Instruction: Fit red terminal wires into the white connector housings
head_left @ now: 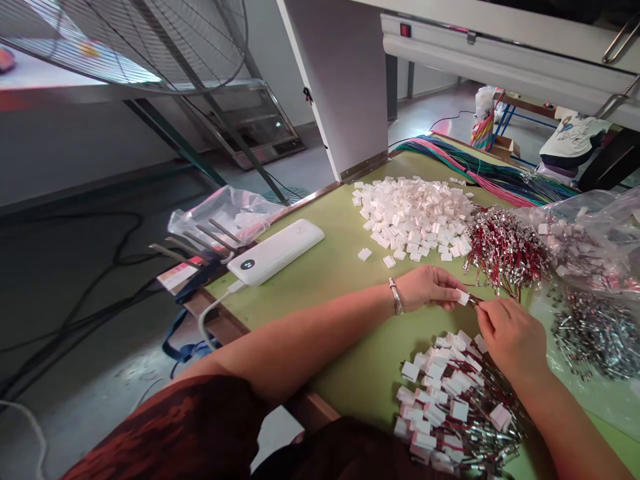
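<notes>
My left hand (433, 287), with a silver bracelet at the wrist, pinches a small white plastic connector housing (463, 297). Close on its right, my right hand (513, 333) is closed on a short crimped wire (475, 301) whose end meets the housing; how deep it sits inside I cannot tell. Beyond the hands lies a heap of loose white housings (415, 213). To the right of that is a bundle of red and dark wires with metal terminals (507, 250). Nearer to me, below the hands, wires with white housings on their ends (445, 407) are piled up.
A white power bank (277, 252) with a cable lies on the green tabletop (320, 293) at left. Clear plastic bags (595, 233) and dark wires with terminals (600, 330) lie at right. Long coloured wires (475, 167) run along the back. A fan (150, 40) stands upper left.
</notes>
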`<state>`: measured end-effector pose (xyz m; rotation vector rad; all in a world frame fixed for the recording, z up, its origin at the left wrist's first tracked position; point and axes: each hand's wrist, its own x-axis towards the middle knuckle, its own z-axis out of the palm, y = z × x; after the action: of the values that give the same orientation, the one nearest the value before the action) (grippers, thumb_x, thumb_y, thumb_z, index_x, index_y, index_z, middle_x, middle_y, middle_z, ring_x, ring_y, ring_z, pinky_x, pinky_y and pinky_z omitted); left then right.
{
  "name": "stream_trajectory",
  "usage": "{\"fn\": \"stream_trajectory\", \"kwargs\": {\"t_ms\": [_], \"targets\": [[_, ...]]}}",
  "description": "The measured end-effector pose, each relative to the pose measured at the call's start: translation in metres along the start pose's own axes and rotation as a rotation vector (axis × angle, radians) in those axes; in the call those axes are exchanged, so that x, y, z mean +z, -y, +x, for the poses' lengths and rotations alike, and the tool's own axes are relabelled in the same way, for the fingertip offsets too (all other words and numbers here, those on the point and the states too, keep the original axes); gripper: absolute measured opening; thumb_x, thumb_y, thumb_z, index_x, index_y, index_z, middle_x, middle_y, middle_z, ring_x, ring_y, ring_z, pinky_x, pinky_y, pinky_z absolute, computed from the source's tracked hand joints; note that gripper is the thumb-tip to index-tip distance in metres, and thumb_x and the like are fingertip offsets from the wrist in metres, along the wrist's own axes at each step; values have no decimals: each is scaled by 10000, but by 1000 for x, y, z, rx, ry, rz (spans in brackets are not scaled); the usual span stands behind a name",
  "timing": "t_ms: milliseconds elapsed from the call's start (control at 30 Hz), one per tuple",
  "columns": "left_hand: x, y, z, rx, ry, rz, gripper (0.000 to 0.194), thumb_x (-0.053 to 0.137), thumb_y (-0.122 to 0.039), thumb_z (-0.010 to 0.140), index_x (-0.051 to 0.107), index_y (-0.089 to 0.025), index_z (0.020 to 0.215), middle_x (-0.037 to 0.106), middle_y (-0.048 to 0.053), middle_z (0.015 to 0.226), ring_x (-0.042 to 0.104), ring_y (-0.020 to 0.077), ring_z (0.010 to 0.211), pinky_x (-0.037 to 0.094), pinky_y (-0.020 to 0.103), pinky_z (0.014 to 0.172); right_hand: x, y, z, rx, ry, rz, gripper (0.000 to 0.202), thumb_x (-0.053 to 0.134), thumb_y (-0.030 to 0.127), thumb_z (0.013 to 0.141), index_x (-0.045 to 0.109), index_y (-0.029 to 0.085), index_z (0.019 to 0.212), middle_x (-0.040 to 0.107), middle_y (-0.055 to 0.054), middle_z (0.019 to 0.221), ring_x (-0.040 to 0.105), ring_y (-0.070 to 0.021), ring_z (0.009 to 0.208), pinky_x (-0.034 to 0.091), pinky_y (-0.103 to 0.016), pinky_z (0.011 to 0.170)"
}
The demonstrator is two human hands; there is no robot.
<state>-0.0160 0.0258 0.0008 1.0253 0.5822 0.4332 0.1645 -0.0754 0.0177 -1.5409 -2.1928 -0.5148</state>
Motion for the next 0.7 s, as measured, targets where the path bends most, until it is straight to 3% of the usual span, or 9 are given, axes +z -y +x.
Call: {"fn": "stream_trajectory", "kwargs": {"t_ms": [100, 267, 367, 433, 500, 567, 633, 700], "targets": [[0, 1, 0, -14, 41, 78, 348, 832, -302, 580, 704, -127, 853, 678, 2, 619, 595, 68, 514, 466, 185, 531, 0, 4, 1, -38, 29, -12, 253, 462, 181, 909, 540, 190, 668, 552, -9, 618, 500, -142, 626, 330, -258, 592], [4, 10, 2, -35, 101, 83, 357, 846, -322, 541, 700, -137, 808, 687, 1, 636, 607, 74, 518, 473, 177, 516, 1, 7, -1, -23, 115, 189, 237, 402, 192, 926, 541, 190, 734, 575, -19, 633, 524, -144, 612, 359, -252, 594], [13, 8, -2, -73, 207, 150, 193, 808, -255, 615, 692, -152, 730, 671, -17, 611, 602, 79, 525, 491, 185, 534, -4, 6, -1, 2, 144, 331, 222, 398, 209, 926, 542, 193, 758, 609, -19, 672, 551, -136, 622, 381, -248, 607], [15, -3, -8, -87, 261, 261, 67, 736, -191, 702, 693, -159, 743, 674, -13, 635, 603, 91, 544, 503, 202, 559, -9, 5, 0, 17, 173, 393, 205, 426, 235, 916, 546, 201, 753, 616, -9, 670, 558, -130, 612, 382, -247, 596], [8, -23, -18, -54, 162, 504, 189, 693, -143, 724, 702, -172, 911, 703, 8, 778, 617, 118, 599, 506, 223, 574, -15, 3, 1, 53, 221, 446, 197, 453, 260, 900, 553, 208, 739, 607, 6, 642, 548, -123, 582, 380, -247, 573], [-8, -45, -27, 99, -86, 946, 292, 755, -198, 666, 706, -170, 952, 701, 29, 896, 640, 171, 754, 498, 246, 705, -21, 4, 2, 124, 291, 513, 197, 469, 280, 884, 565, 213, 725, 600, 16, 621, 535, -115, 558, 382, -244, 553], [-29, -62, -33, -29, -373, 1373, 195, 716, -299, 714, 714, -128, 807, 691, 89, 833, 636, 257, 846, 482, 310, 761, -26, 5, 3, 182, 430, 588, 206, 480, 286, 871, 580, 215, 707, 605, 22, 618, 532, -110, 554, 388, -241, 544], [-47, -69, -34, -225, -487, 1595, 303, 656, -395, 760, 698, -101, 823, 679, 151, 866, 629, 307, 890, 477, 343, 763, -30, 6, 4, 175, 637, 653, 226, 493, 296, 862, 598, 218, 677, 604, 29, 599, 526, -110, 544, 385, -239, 525]]}}
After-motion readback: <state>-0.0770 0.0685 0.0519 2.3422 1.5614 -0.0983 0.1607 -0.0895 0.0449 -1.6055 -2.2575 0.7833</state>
